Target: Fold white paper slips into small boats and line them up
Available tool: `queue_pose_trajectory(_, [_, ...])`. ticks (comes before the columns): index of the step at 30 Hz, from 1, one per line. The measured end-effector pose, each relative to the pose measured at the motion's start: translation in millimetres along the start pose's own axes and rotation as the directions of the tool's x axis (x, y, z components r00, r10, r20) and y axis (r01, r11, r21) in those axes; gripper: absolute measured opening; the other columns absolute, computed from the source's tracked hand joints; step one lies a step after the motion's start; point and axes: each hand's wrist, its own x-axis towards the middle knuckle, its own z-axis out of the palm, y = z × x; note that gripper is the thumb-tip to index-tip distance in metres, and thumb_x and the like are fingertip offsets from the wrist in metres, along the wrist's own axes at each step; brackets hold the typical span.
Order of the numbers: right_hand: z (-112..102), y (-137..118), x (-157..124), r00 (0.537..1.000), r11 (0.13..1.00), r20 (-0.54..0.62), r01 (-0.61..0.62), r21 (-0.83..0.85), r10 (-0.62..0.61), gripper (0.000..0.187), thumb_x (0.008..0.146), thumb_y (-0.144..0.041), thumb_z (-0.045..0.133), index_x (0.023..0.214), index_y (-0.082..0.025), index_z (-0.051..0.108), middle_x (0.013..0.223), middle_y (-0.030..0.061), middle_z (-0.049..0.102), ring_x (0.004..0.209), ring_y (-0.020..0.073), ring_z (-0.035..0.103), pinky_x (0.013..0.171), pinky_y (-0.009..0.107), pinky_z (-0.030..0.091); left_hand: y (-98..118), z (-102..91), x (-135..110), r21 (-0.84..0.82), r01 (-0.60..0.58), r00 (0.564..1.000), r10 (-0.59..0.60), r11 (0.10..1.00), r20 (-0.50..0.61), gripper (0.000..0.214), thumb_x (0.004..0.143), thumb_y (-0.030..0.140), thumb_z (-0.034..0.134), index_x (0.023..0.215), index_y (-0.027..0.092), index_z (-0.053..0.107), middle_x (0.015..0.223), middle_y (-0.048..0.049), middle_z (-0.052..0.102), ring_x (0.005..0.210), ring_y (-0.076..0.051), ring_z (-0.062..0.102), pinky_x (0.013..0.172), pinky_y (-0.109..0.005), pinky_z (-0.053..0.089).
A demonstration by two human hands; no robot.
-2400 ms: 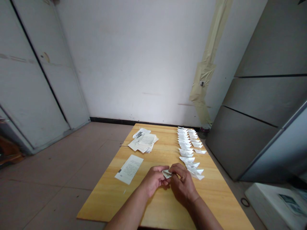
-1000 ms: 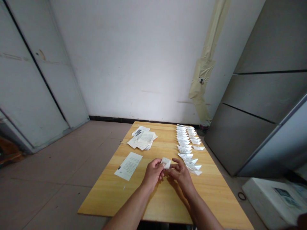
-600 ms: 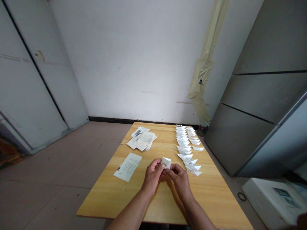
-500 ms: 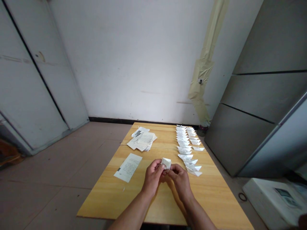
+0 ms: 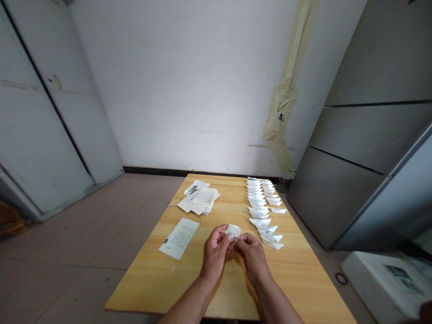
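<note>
A small folded piece of paper is held up between both hands over the near middle of the wooden table. My left hand pinches its left side, thumb on the face toward me. At its lower right corner, my right hand closes thumb and fingers on the paper. Several folded paper boats stand in rows to the right, the nearest ones overlapping. Left of my hands lies a flat printed sheet. Behind that sheet is a loose pile of papers.
The table's far end is near a white wall. A grey cabinet rises on the right, with a white box on the floor before it. A dark ring lies beside the box. Pale doors stand at left.
The folded paper has turned slightly in my fingers and shows a flatter, squarer face. Both hands stay in nearly the same place, and the view has shifted a little.
</note>
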Motion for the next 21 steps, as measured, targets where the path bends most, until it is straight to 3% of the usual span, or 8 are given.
queue_pose_trajectory(8, [5.3,2.1,-1.3,0.997,0.996,-0.009,0.076,0.054,-0.076,0.037,0.058,-0.031,0.082,0.063,-0.021,0.047,0.051,-0.005,0.057,0.046,0.013,0.055,0.048,0.024,0.043,1.4,0.1,-0.5,-0.007,-0.008,1.0,0.008,1.0,0.004,0.064,0.07,0.05,0.075,0.119,0.013,0.058,0.061,0.0037,0.057,0.053,-0.011,0.054,0.052,-0.021,0.044])
queue_pose_trajectory(14, [3.0,4.9,1.9,0.992,0.989,-0.031,0.123,0.086,-0.12,0.049,0.055,-0.03,0.085,0.088,-0.023,0.05,0.063,-0.0065,0.06,0.05,0.0149,0.058,0.052,0.029,0.049,0.9,-1.0,-1.2,-0.068,0.043,0.999,-0.041,0.997,0.023,0.067,0.068,0.052,0.077,0.12,0.014,0.058,0.06,0.0044,0.057,0.051,-0.01,0.053,0.049,-0.02,0.044])
queue_pose_trajectory(16, [0.7,5.8,2.9,0.992,0.99,-0.016,0.125,0.06,-0.124,0.047,0.057,-0.031,0.084,0.088,-0.023,0.05,0.062,-0.0061,0.06,0.05,0.0154,0.058,0.051,0.029,0.048,-0.4,-2.1,-1.2,-0.094,0.078,0.996,-0.074,0.992,0.051,0.062,0.066,0.052,0.078,0.113,0.014,0.061,0.062,0.003,0.059,0.051,-0.01,0.053,0.047,-0.02,0.043])
queue_pose_trajectory(21, [-4.6,6.1,4.5,0.986,0.987,-0.032,0.161,-0.003,-0.161,0.043,0.057,-0.029,0.085,0.086,-0.021,0.053,0.062,-0.0052,0.062,0.053,0.0136,0.058,0.054,0.026,0.046,-7.2,-7.2,0.4,-0.033,0.149,0.98,-0.143,0.988,0.135,0.048,0.066,0.059,0.076,0.073,0.013,0.064,0.053,0.002,0.054,0.042,-0.007,0.044,0.039,-0.018,0.034])
